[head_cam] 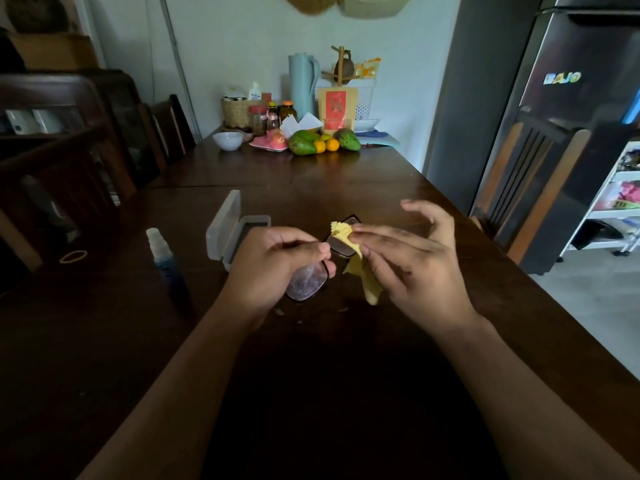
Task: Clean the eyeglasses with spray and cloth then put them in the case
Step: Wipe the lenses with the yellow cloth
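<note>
1. holding the eyeglasses (307, 280) above the middle of the table (346, 178), you have a light, stiff, fragile frame with slippery lenses; grip the rim, not the glass.
2. your left hand (273, 268) curls round the near lens's rim.
3. your right hand (408, 258) pinches the yellow cloth (341, 232) onto the far lens, with the other fingers spread.
4. the open case (225, 230) lies just left, and the spray bottle (166, 258) stands nearer the left edge.

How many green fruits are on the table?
2: one green fruit left of the oranges, the other green fruit right of them. More may hide behind.
</note>
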Motion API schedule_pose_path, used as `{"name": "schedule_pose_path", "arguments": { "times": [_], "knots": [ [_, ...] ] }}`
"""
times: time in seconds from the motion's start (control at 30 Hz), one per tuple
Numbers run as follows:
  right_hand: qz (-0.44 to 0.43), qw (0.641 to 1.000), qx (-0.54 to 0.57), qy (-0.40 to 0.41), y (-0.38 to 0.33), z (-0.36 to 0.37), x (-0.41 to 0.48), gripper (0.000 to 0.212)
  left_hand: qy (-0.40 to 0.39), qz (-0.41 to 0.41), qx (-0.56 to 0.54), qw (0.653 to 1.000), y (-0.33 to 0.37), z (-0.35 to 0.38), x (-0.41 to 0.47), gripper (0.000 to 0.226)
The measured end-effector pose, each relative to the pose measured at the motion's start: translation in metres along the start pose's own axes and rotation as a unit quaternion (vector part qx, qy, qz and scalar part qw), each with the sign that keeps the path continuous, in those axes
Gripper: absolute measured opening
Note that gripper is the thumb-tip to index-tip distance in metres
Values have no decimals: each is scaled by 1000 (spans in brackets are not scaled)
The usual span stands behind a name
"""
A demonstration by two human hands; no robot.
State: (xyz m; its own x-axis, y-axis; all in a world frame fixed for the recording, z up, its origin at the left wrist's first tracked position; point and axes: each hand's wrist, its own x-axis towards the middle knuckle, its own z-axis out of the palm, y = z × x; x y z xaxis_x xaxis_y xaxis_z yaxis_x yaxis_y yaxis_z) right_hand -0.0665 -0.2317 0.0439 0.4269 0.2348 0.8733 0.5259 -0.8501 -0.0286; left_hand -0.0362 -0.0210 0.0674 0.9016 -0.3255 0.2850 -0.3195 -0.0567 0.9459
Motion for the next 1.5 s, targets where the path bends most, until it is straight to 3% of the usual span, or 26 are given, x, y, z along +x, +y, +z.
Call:
{"name": "schedule_pose_path", "arguments": {
  "times": [0.17, 0.33, 0.6, 0.77, 1.0, 1.23, 1.5],
  "knots": [
    [24, 1000, 15, 8, -6, 2, 0, 25, -4, 5, 5, 1000, 1, 3, 0, 10],
    [-37, 999, 13, -3, -11, 3, 0, 22, 15, 8, 2, 1000, 4, -1, -1, 11],
    [24, 1000, -11, 3, -4, 3, 0, 29, 12, 13, 0, 1000, 5, 3, -1, 12],
    [-29, 999, 11, -33, -10, 6, -1, 25, 11, 20, -1, 1000, 4, 1, -1, 12],
    [19, 1000, -22, -8, 0, -1, -1, 27, 5, 9, 0, 1000, 2, 1, 0, 12],
    [-25, 999, 13, -29, -9, 6, 0, 26, 9, 9, 3, 1000, 1, 0, 0, 11],
    [13, 1000, -8, -21, -5, 5, 1, 35, 19, -7, 25, 999, 1, -1, 0, 12]
  ]
}}
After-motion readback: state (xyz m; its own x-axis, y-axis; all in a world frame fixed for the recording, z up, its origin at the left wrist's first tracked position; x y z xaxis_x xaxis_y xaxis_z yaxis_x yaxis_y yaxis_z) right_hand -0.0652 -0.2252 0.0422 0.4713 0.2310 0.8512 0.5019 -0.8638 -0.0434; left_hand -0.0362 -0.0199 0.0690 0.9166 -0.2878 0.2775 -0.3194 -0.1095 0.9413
